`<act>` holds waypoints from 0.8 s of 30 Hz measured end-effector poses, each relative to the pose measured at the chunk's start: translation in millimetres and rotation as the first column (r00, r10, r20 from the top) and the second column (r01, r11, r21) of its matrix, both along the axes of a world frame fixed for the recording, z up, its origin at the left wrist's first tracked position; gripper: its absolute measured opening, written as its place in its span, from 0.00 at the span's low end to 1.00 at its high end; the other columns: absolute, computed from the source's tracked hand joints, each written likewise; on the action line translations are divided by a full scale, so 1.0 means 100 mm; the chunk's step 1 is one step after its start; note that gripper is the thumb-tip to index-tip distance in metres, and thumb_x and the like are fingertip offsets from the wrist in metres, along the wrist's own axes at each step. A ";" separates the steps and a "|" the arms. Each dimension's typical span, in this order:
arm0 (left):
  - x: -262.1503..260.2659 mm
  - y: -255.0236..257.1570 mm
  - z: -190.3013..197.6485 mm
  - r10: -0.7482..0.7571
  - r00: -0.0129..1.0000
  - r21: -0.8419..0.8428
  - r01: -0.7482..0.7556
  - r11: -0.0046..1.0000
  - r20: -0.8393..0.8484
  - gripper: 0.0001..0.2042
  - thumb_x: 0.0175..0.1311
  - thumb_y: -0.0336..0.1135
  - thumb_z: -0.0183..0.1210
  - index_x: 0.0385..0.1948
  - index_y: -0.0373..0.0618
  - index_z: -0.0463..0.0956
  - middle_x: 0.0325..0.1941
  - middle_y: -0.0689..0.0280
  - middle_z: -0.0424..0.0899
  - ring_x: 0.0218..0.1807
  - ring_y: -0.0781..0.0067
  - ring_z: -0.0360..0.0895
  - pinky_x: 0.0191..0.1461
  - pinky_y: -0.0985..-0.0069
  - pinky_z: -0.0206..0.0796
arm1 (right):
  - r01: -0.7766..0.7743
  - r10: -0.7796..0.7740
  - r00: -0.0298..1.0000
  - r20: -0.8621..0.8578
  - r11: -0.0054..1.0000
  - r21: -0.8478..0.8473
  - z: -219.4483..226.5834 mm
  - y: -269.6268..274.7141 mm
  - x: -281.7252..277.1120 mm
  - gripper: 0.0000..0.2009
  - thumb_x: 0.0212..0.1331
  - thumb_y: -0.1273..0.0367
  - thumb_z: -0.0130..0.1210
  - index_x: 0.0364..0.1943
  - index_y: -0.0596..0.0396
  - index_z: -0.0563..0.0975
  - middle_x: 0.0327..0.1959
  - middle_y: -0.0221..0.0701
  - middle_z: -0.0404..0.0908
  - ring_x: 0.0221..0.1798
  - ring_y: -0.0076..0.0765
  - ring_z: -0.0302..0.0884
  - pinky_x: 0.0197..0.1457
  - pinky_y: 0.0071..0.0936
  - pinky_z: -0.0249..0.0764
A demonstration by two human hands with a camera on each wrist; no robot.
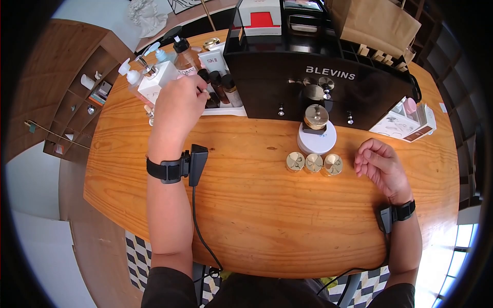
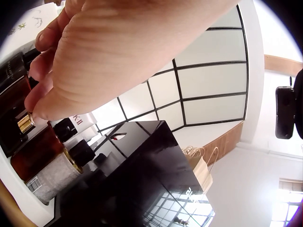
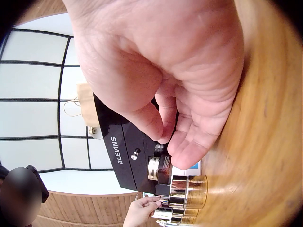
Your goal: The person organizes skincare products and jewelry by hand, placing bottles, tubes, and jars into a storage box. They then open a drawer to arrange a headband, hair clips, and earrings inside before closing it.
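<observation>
My left hand (image 1: 177,105) reaches into a white tray (image 1: 231,111) of cosmetic bottles. Its thumb and fingers pinch the top of a small dark bottle with a gold band (image 2: 26,123), mostly hidden by the hand. Beside it stand a brown bottle (image 2: 38,149) and a frosted bottle with a black cap (image 2: 59,177). On the right, my right hand (image 1: 381,163) hovers low near the tabletop, fingers loosely curled with nothing in them. Left of it sit three gold-lidded jars (image 1: 314,163) in a row. Behind them a gold-lidded jar (image 1: 316,117) stands on a round white container (image 1: 317,139).
A black BLEVINS cabinet (image 1: 277,87) with small knobs rises at the back. Pump bottles (image 1: 132,77) and a white SK-II tube (image 1: 212,61) crowd the left. A white box (image 1: 408,126) stands right of the cabinet. Cables trail from both wrist cameras over the wooden table (image 1: 257,215).
</observation>
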State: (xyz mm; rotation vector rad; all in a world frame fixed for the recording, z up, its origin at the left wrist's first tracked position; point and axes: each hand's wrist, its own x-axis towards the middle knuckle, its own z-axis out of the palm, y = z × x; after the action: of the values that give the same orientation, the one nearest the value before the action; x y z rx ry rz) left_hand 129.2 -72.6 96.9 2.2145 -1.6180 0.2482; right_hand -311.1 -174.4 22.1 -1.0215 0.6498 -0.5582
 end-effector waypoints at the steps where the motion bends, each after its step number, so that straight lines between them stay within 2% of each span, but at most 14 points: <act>1: 0.00 0.00 0.01 0.000 1.000 -0.007 0.000 1.000 -0.002 0.06 0.63 0.29 0.66 0.37 0.41 0.88 0.37 0.52 0.89 0.41 0.48 0.87 0.49 0.58 0.78 | 0.003 -0.003 1.000 0.001 1.000 0.000 0.00 0.00 0.00 0.06 0.77 0.74 0.54 0.49 0.61 0.79 0.42 0.36 0.85 0.41 0.33 0.85 0.46 0.28 0.83; 5: -0.04 0.02 0.04 -0.022 1.000 0.024 0.022 0.999 -0.006 0.06 0.64 0.29 0.64 0.38 0.43 0.89 0.37 0.53 0.89 0.42 0.49 0.87 0.49 0.58 0.78 | 0.001 -0.001 1.000 0.001 1.000 -0.003 -0.01 -0.01 0.00 0.06 0.77 0.74 0.54 0.49 0.61 0.79 0.42 0.36 0.85 0.41 0.33 0.85 0.46 0.28 0.83; 8: -0.04 0.04 0.01 -0.054 0.997 0.058 0.051 0.997 0.063 0.06 0.65 0.30 0.64 0.37 0.45 0.89 0.36 0.55 0.90 0.42 0.49 0.87 0.50 0.58 0.78 | 0.002 -0.002 1.000 -0.002 1.000 0.003 0.00 0.00 0.00 0.06 0.77 0.74 0.54 0.49 0.61 0.79 0.41 0.36 0.85 0.41 0.33 0.85 0.46 0.28 0.83; 10: -0.06 0.04 0.03 -0.007 1.000 0.205 0.002 0.979 0.023 0.07 0.64 0.32 0.64 0.38 0.48 0.90 0.38 0.55 0.91 0.43 0.50 0.88 0.51 0.58 0.79 | 0.006 -0.006 1.000 -0.013 1.000 -0.002 0.01 0.00 0.00 0.05 0.77 0.74 0.55 0.49 0.61 0.79 0.41 0.36 0.85 0.40 0.33 0.85 0.45 0.28 0.82; 16: 0.00 0.03 -0.05 -0.042 0.999 0.249 0.046 0.967 -0.020 0.10 0.65 0.34 0.64 0.43 0.51 0.92 0.42 0.55 0.92 0.47 0.50 0.88 0.55 0.58 0.80 | -0.001 0.001 1.000 -0.013 1.000 -0.004 0.01 0.00 0.00 0.05 0.77 0.74 0.54 0.49 0.61 0.79 0.41 0.35 0.85 0.40 0.32 0.84 0.45 0.28 0.82; 24: -0.05 0.03 -0.01 -0.016 0.999 0.287 0.025 0.958 -0.036 0.10 0.66 0.37 0.63 0.43 0.51 0.92 0.43 0.56 0.92 0.47 0.51 0.89 0.55 0.59 0.80 | -0.003 0.003 1.000 -0.003 1.000 0.000 0.01 0.00 0.00 0.05 0.77 0.74 0.54 0.48 0.61 0.79 0.41 0.35 0.85 0.41 0.33 0.85 0.46 0.28 0.82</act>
State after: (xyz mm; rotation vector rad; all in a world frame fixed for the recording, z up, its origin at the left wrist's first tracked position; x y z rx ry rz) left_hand 124.4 -69.4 95.5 2.3959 -1.7525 -0.0336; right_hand -310.9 -174.0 23.5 -1.0232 0.6512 -0.5543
